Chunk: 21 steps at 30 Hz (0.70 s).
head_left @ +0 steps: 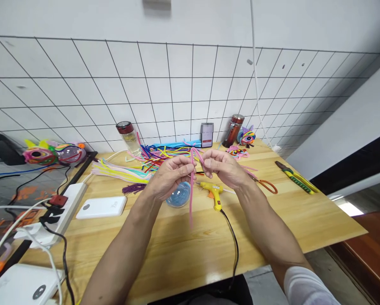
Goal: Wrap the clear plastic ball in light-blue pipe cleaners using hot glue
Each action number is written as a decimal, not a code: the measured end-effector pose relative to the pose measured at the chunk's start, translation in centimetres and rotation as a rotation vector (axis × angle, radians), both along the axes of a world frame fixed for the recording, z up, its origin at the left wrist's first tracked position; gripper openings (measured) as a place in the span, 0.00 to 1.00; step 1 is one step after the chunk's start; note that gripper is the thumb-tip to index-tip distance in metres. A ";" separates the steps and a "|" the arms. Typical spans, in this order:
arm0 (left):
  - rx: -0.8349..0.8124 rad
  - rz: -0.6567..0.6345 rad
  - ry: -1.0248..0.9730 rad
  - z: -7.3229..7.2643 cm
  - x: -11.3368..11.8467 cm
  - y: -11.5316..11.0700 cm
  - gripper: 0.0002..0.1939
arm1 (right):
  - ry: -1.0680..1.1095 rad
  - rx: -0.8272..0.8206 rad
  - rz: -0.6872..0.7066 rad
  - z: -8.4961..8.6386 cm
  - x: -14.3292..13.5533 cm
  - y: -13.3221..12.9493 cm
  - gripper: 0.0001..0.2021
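Note:
A pink pipe cleaner (191, 199) is bent over at its top between my hands, and one long end hangs down over the table. My left hand (173, 174) pinches it on the left side of the bend. On the other side, the fingers of my right hand (221, 167) are closed on the pipe cleaner's other arm. Below my left hand lies a round clear, bluish container (178, 195), partly hidden by the hand. A yellow glue gun (216, 194) rests on the wooden table (183, 262) just below my right hand.
Bundles of colored pipe cleaners (123, 171) spread behind my hands. A phone (207, 135) stands between a glass bottle (127, 134) and a red flask (233, 130). Scissors (268, 186) and pliers (296, 178) lie right; a power bank (101, 207) and power strip (66, 207) left.

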<state>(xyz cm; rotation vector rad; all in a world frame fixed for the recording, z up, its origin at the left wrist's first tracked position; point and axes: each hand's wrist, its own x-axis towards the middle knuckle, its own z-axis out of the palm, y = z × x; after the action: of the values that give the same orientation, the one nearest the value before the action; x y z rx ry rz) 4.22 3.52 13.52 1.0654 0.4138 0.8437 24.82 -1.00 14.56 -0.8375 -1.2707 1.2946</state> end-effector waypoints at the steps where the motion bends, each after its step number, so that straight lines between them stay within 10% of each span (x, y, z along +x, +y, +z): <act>1: 0.002 0.002 0.010 0.0 0.0 0.0 0.23 | 0.001 -0.002 -0.006 -0.1 0.0 0.1 0.18; 21: 0.052 0.073 0.098 0.2 -0.3 0.4 0.24 | 0.021 -0.030 -0.061 -1.2 -0.3 0.8 0.18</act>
<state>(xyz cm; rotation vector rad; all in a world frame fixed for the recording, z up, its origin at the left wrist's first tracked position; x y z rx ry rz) 3.89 3.96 13.69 1.1485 0.5184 0.8726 24.55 -0.17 13.38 -0.8754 -1.2029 1.2732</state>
